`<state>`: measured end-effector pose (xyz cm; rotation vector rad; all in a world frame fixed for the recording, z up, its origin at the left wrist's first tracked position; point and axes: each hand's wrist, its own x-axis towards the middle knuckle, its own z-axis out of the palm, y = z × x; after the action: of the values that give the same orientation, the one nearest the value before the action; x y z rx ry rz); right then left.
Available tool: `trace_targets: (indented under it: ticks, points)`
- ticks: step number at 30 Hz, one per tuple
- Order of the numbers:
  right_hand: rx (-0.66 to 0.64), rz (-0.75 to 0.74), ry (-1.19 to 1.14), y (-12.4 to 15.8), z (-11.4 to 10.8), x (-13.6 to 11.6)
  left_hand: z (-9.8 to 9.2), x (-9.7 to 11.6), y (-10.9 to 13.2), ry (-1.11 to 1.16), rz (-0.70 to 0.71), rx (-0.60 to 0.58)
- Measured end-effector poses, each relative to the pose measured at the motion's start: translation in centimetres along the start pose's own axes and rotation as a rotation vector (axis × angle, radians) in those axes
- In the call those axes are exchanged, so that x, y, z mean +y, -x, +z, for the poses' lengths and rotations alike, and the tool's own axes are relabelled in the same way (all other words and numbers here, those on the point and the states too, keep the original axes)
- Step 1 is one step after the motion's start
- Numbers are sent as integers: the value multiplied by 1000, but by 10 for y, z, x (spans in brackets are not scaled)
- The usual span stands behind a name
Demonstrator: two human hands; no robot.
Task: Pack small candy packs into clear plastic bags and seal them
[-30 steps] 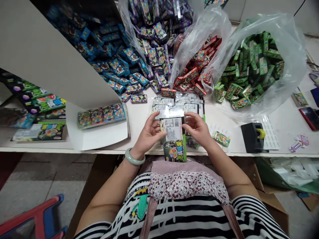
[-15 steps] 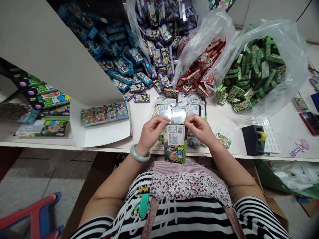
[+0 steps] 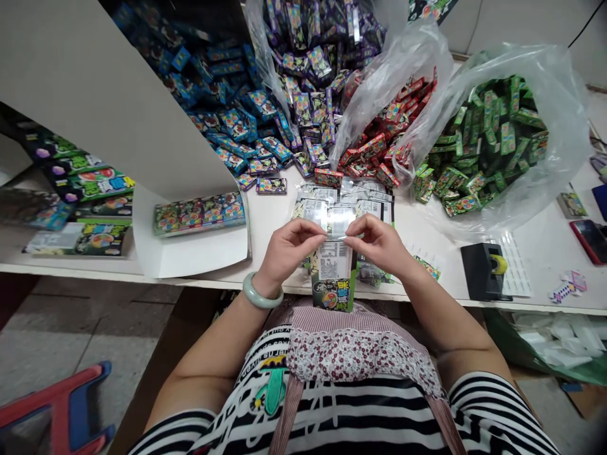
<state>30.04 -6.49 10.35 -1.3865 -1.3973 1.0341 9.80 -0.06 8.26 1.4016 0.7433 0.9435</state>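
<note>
A flat printed pouch [image 3: 334, 278], dark and green with a white label, lies at the table's front edge, its lower end over my apron. Both hands pinch at its top edge. My left hand [image 3: 291, 249], with a pale green bangle on the wrist, has thumb and finger together at the top left. My right hand [image 3: 377, 243] pinches a little right of the middle. More pouches [image 3: 367, 205] lie in overlapping rows just behind, partly hidden by the hands.
Small boxes lie in heaps behind: blue [image 3: 237, 123], purple [image 3: 310, 107], red [image 3: 372, 148] and green [image 3: 497, 136], some in clear bags. A white curved card [image 3: 190, 259] holds a wrapped pack at left. A black tape dispenser [image 3: 481, 272] and a phone [image 3: 590, 240] are at right.
My right hand has moved left along the pouch's top edge, closer to my left hand. My left hand has shifted only slightly. The view has turned a little.
</note>
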Motion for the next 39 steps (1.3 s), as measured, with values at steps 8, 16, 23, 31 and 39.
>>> trace_targets:
  ticks: [8, 16, 23, 31, 39]
  points:
    - [-147, 113, 8, -14, -2, -11, -5, 4, -6, -4, 26, -48]
    - [-150, -177, 205, 6, -2, -1, -24, -4, 7, -107, 111, -258]
    - [-63, -188, 239, 10, 5, 15, -8, -13, 2, -73, 22, -194]
    - [123, 8, -56, 29, -11, 46, -14, -27, 0, -258, 102, -76]
    - [619, 575, 598, 110, -150, 127, -9, -42, -7, -316, 56, 104]
